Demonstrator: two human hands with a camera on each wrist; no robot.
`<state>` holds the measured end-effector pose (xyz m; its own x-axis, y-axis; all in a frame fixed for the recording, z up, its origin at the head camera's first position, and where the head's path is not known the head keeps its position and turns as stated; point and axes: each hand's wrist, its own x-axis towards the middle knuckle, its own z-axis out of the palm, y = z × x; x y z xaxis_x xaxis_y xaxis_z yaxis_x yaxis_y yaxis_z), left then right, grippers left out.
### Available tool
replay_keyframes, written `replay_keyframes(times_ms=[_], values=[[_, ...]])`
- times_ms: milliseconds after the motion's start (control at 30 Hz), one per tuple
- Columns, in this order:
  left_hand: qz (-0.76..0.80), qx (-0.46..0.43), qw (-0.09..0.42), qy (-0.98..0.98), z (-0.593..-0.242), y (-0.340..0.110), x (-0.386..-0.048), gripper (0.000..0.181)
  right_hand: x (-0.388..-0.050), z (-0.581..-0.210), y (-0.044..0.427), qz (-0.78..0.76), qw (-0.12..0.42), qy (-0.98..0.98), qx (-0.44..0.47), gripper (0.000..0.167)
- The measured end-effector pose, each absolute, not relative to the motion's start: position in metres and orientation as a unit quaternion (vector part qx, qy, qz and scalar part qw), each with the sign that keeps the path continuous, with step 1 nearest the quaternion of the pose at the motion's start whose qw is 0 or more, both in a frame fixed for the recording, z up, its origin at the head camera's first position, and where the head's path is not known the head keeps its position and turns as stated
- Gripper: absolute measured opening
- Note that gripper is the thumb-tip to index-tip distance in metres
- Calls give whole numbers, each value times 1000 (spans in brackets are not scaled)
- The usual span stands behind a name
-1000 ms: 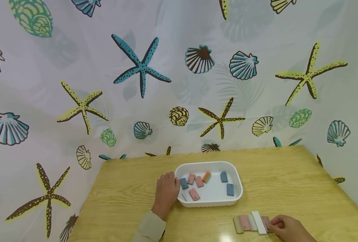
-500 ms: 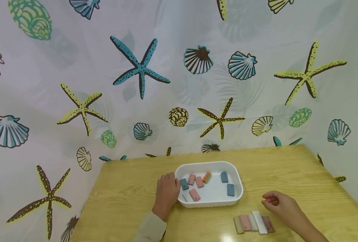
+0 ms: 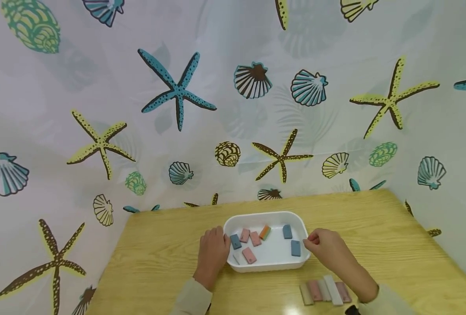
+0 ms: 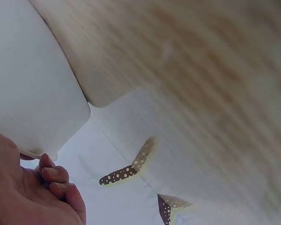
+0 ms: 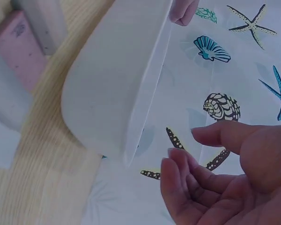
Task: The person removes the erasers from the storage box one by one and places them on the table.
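A white plastic tub point(image 3: 270, 266) stands on the table, with several small flat blocks lying inside it, like erasers: pink ones point(image 3: 249, 255), blue ones point(image 3: 295, 248) and an orange-and-green one point(image 3: 265, 232). My left hand point(image 3: 212, 250) holds the tub's left rim; in the left wrist view its fingers point(image 4: 61, 176) curl beside the rim. Over at the right end of the tub is my right hand point(image 3: 327, 247). In the right wrist view its thumb and fingers are apart, with nothing between them.
Nearer my body, below my right forearm, several blocks lie side by side in a row: tan point(image 3: 306, 294), pink point(image 3: 314, 290), a longer white one point(image 3: 333, 290) and a dark reddish one point(image 3: 343, 292). A cloth point(image 3: 233, 109) printed with starfish and shells encloses the table point(image 3: 158, 262).
My right hand has left the dark reddish block at the row's end and moved up and left to the tub's right rim. My left hand stays on the left rim.
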<state>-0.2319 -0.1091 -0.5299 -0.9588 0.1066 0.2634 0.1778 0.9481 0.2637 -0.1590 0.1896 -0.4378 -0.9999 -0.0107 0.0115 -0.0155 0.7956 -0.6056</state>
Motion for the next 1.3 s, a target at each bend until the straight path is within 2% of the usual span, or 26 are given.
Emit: replay_keyframes(times_ms=[400, 533, 633, 767, 967, 1300], values=[[-149, -79, 136, -976, -529, -113, -229, 17, -184, -447, 146, 235, -45, -971, 25, 22], [-153, -77, 134, -976, -528, -113, -228, 17, -187, -455, 136, 188, -36, -980, 45, 20], [-151, -76, 129, -977, -530, -112, -228, 18, -186, -462, 130, 152, -9, -987, 55, 19], [-145, -77, 128, -978, -532, -112, -228, 19, -186, -467, 124, 118, 9, -992, 55, 10], [-140, -80, 139, -977, -530, -111, -227, 18, -189, -470, 119, 79, -16, -996, 32, 8], [-147, -83, 139, -976, -525, -112, -228, 17, -197, -476, 114, 53, -59, -997, -6, 15]])
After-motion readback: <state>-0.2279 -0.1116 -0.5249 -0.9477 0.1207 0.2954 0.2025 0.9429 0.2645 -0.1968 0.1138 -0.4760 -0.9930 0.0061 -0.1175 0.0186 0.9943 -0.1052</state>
